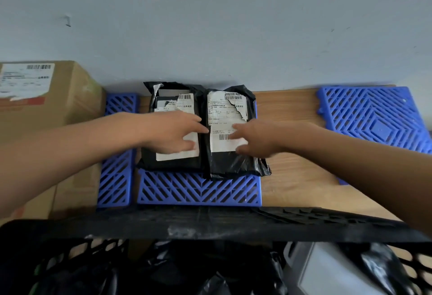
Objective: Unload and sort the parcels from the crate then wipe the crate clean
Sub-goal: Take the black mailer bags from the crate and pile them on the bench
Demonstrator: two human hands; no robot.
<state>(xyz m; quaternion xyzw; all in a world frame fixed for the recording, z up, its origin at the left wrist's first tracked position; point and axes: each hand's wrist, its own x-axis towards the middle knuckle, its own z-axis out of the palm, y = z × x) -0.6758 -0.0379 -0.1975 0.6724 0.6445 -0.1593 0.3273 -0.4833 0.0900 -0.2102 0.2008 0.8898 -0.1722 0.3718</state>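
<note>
Two black plastic parcels with torn white labels lie side by side on a blue grid mat (198,191) on the wooden shelf. My left hand (174,131) rests with fingers stretched on the left parcel (173,161). My right hand (256,139) lies flat on the right parcel (230,163), fingers pointing left over its label. The black mesh crate (210,227) stands close below me, its rim across the frame. Inside it lie several black bags and a grey parcel (327,269).
A large cardboard box (44,100) with a label stands at the left on another blue mat (115,177). A third blue mat (376,117) lies at the right. Bare wooden shelf (292,142) shows between the mats. A grey wall rises behind.
</note>
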